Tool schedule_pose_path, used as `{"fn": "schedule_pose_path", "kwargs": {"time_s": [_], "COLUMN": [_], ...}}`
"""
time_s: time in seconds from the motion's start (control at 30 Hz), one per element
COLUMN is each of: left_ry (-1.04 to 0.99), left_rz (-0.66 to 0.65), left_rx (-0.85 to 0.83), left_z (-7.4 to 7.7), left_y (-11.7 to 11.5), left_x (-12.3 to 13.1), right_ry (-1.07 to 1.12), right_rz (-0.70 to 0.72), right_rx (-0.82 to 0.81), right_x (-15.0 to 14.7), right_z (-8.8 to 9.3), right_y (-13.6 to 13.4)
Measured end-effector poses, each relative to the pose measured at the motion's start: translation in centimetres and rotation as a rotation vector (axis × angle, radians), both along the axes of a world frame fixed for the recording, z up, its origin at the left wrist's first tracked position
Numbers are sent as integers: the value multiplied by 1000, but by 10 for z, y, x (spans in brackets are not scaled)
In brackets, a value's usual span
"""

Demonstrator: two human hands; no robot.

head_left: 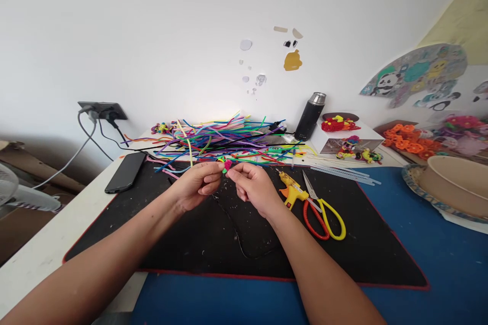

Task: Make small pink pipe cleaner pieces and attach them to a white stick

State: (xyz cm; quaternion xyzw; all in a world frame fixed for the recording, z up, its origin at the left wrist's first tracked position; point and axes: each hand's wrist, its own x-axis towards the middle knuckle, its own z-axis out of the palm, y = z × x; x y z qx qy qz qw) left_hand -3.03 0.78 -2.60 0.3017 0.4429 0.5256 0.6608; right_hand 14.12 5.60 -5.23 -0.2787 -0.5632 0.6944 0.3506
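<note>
Between my two hands is a small figure of twisted pipe cleaners [227,165], pink with green and a bit of yellow. My left hand [204,180] pinches it from the left between thumb and fingertips. Thumb and forefinger of my right hand [251,185] are closed at its right side; whether they hold a piece of it or only touch it is too small to make out. Both hands are raised over the black mat [183,244]. Right of them lie a yellow glue gun [293,190] and scissors [322,213] with red and yellow handles.
A heap of coloured pipe cleaners [221,137] lies along the wall. The phone [125,172] is at the left, the black flask [310,117] at the back right. Glue sticks [346,173] lie by the white box [351,139]. A black cord [238,236] crosses the mat.
</note>
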Motion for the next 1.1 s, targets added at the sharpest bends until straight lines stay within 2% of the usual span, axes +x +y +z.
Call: {"fn": "schedule_pose_path", "kwargs": {"time_s": [0.27, 0.57, 0.77, 0.87, 1.0, 1.1], "left_ry": [-135, -99, 79, 283, 532, 619], "left_rz": [-98, -148, -122, -136, -75, -143], "left_rx": [-141, -123, -20, 53, 243, 292], "left_z": [2, -8, -9, 0, 13, 18], "left_y": [0, 2, 1, 1, 0, -1], "left_x": [-5, -6, -1, -8, -20, -22], "right_ry": [7, 52, 43, 39, 8, -15], "right_rz": [-24, 52, 12, -7, 2, 51], "right_rx": [3, -57, -83, -89, -92, -70], "right_x": [3, 5, 4, 4, 4, 3], "right_z": [4, 7, 6, 6, 8, 7], "right_y": [0, 1, 1, 0, -1, -3]}}
